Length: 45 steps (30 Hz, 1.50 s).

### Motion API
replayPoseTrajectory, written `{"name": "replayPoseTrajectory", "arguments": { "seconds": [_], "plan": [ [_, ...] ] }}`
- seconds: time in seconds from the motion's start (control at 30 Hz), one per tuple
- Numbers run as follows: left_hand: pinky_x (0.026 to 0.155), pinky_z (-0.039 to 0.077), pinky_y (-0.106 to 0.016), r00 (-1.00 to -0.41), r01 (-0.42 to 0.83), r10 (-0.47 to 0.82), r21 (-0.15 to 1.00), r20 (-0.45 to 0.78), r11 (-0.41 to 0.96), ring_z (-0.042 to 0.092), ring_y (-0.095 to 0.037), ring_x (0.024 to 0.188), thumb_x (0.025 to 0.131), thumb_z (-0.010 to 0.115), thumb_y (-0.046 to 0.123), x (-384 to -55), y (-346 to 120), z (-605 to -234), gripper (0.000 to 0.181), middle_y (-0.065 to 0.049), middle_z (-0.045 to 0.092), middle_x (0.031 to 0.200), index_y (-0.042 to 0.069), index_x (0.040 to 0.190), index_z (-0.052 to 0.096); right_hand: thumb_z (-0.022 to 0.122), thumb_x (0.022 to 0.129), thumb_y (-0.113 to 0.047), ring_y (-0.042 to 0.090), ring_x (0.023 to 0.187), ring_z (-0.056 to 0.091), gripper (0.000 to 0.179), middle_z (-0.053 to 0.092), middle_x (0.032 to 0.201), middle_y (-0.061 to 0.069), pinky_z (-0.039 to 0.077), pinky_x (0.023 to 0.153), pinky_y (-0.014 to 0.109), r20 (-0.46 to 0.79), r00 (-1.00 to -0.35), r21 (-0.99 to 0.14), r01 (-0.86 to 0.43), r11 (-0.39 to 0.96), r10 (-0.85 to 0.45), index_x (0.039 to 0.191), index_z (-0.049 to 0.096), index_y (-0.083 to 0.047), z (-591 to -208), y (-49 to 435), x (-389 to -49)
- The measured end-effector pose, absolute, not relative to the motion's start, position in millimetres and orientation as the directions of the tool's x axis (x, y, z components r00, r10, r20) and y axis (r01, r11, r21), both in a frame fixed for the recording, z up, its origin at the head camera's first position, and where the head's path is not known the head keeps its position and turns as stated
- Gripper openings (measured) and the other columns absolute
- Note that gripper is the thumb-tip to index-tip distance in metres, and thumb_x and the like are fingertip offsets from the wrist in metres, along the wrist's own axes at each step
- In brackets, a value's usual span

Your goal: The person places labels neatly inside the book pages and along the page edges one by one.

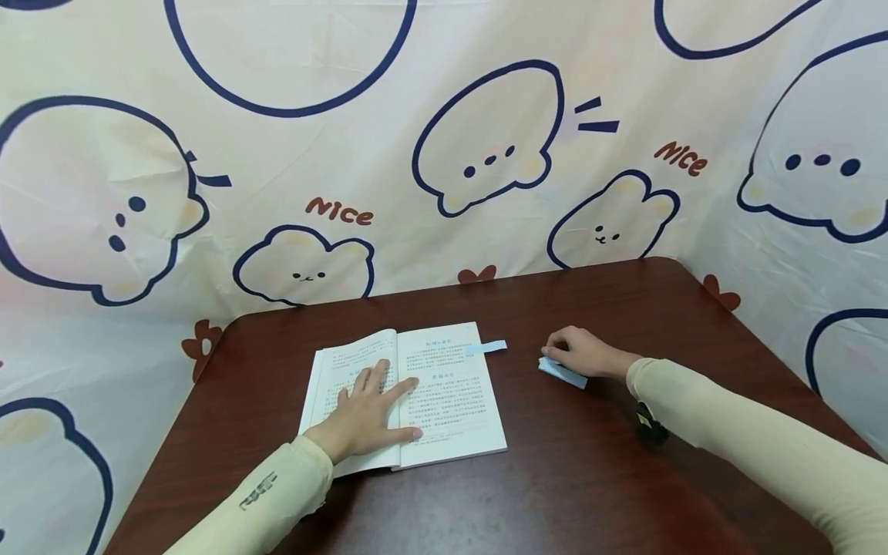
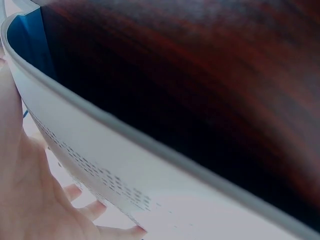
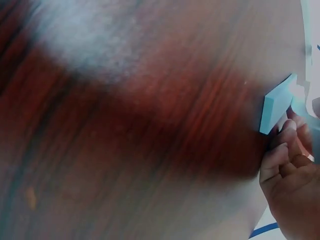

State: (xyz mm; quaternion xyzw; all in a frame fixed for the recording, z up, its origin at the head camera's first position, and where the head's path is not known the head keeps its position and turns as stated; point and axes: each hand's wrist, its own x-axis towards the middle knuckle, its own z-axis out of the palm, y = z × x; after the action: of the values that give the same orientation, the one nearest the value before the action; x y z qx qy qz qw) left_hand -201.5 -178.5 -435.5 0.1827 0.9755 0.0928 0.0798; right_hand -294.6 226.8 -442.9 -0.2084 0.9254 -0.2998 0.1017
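Book (image 1: 454, 416): one, open on the dark red-brown table (image 1: 590, 470); white pages, small dark print, blue headings. Strip (image 1: 488, 348): one, pale blue, narrow, lying across the right page's outer edge, one end jutting past it. Pad (image 1: 563, 375): one, pale blue, oblong, visibly thick, on the table right of the book, apart from it. Your left hand (image 1: 368, 416): spread flat across both pages, gripping nothing. Your right hand (image 1: 579, 351): fingers curled in, pinching the pad at its far end.
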Motion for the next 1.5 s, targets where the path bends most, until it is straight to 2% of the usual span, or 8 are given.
{"name": "replayPoseTrajectory", "arguments": {
  "seconds": [0.13, 0.2, 0.33, 0.57, 0.87, 1.2, 1.33, 1.5],
  "plan": [
    [0.102, 0.029, -0.083, -0.921, 0.339, 0.37, 0.214, -0.123, 0.916, 0.022, -0.052, 0.149, 0.083, 0.062, 0.075, -200.5, -178.9, -435.8, 0.086, -0.024, 0.015, 0.167, 0.034, 0.155, 0.04, 0.074, 0.093, -0.029, 0.015, 0.075, 0.051, 0.022, 0.058, 0.08, 0.001, 0.041, 0.064, 0.028, -0.065, -0.889, -0.614, -0.322, 0.72, -0.453, 0.087, 0.069, -0.009, -442.9, 225.8, -294.0],
    [0.102, 0.028, -0.084, -0.921, 0.339, 0.369, 0.214, -0.122, 0.916, 0.022, -0.052, 0.149, 0.083, 0.062, 0.075, -200.3, -178.9, -435.7, 0.086, -0.024, 0.015, 0.167, 0.034, 0.155, 0.04, 0.079, 0.088, -0.027, 0.015, 0.075, 0.051, 0.022, 0.061, 0.081, 0.003, 0.042, 0.064, 0.028, -0.054, -0.89, -0.636, -0.319, 0.702, -0.453, 0.086, 0.071, -0.007, -442.7, 225.5, -294.1],
    [0.102, 0.029, -0.083, -0.922, 0.337, 0.367, 0.213, -0.121, 0.917, 0.023, -0.052, 0.149, 0.083, 0.062, 0.076, -200.7, -179.1, -435.0, 0.086, -0.024, 0.015, 0.167, 0.034, 0.155, 0.04, 0.081, 0.085, -0.018, 0.016, 0.076, 0.053, 0.017, 0.069, 0.085, 0.008, 0.047, 0.067, 0.029, -0.045, -0.884, -0.694, -0.308, 0.651, -0.465, 0.085, 0.075, -0.002, -439.0, 224.8, -295.4],
    [0.102, 0.027, -0.084, -0.923, 0.329, 0.362, 0.222, -0.13, 0.918, 0.021, -0.053, 0.15, 0.083, 0.063, 0.075, -201.2, -178.9, -433.9, 0.086, -0.023, 0.015, 0.167, 0.034, 0.155, 0.04, 0.082, 0.083, -0.011, 0.013, 0.069, 0.053, 0.018, 0.07, 0.077, 0.005, 0.045, 0.063, 0.027, -0.133, -0.882, -0.717, -0.23, 0.658, -0.453, 0.074, 0.071, 0.0, -431.9, 224.1, -298.4],
    [0.103, 0.027, -0.084, -0.924, 0.33, 0.363, 0.225, -0.124, 0.917, 0.02, -0.053, 0.15, 0.083, 0.062, 0.076, -202.2, -179.4, -436.0, 0.086, -0.023, 0.014, 0.167, 0.035, 0.155, 0.04, 0.078, 0.088, -0.012, 0.012, 0.07, 0.055, 0.019, 0.073, 0.079, 0.006, 0.047, 0.065, 0.027, -0.146, -0.86, -0.7, -0.26, 0.666, -0.489, 0.074, 0.074, 0.0, -432.7, 226.9, -300.2],
    [0.102, 0.026, -0.085, -0.922, 0.334, 0.368, 0.238, -0.12, 0.912, 0.021, -0.053, 0.15, 0.084, 0.065, 0.072, -201.2, -179.2, -433.7, 0.085, -0.024, 0.015, 0.167, 0.032, 0.155, 0.04, 0.067, 0.097, -0.014, 0.009, 0.069, 0.051, 0.021, 0.071, 0.082, 0.006, 0.044, 0.066, 0.023, -0.096, -0.826, -0.685, -0.35, 0.639, -0.556, 0.083, 0.076, -0.002, -431.2, 228.3, -297.5],
    [0.102, 0.026, -0.084, -0.922, 0.328, 0.366, 0.245, -0.13, 0.913, 0.019, -0.053, 0.15, 0.083, 0.064, 0.073, -200.9, -179.2, -434.1, 0.086, -0.023, 0.014, 0.167, 0.033, 0.155, 0.04, 0.065, 0.099, -0.014, 0.011, 0.074, 0.051, 0.018, 0.069, 0.085, 0.007, 0.044, 0.068, 0.025, -0.069, -0.848, -0.677, -0.347, 0.649, -0.526, 0.089, 0.074, -0.003, -433.7, 229.0, -296.7],
    [0.103, 0.027, -0.084, -0.923, 0.325, 0.362, 0.239, -0.131, 0.915, 0.02, -0.053, 0.15, 0.083, 0.063, 0.075, -201.0, -179.5, -435.3, 0.086, -0.023, 0.013, 0.168, 0.035, 0.155, 0.039, 0.064, 0.1, -0.016, 0.015, 0.068, 0.053, 0.018, 0.062, 0.081, 0.008, 0.047, 0.063, 0.028, -0.057, -0.888, -0.707, -0.288, 0.646, -0.457, 0.089, 0.07, -0.003, -435.2, 230.7, -296.0]
  ]
}}
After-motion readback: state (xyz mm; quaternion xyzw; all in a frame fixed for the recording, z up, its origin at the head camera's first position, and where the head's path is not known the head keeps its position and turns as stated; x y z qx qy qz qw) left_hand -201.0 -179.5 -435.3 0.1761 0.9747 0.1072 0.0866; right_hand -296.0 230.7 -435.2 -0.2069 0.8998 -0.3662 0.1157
